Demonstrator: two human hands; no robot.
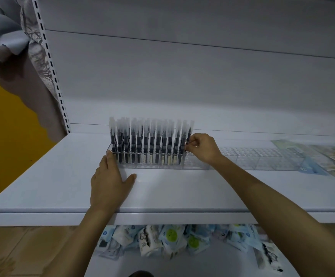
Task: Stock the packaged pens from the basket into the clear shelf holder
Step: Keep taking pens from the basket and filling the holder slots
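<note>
A clear shelf holder (198, 165) lies along the white shelf (66, 188). Its left half is filled with several upright packaged pens (151, 139), dark barrels in clear sleeves. My right hand (201, 146) pinches the rightmost packaged pen (188, 136) at the end of the row, standing in the holder. My left hand (110, 180) rests flat on the shelf, fingers spread, fingertips touching the holder's left end. No basket is in view.
More clear gridded holders (262, 158) continue to the right, with flat packets (322, 158) at the far right. Below the shelf lies a heap of small packaged goods (172, 240). A slotted upright (50, 64) and hanging cloth (6, 33) stand at the left.
</note>
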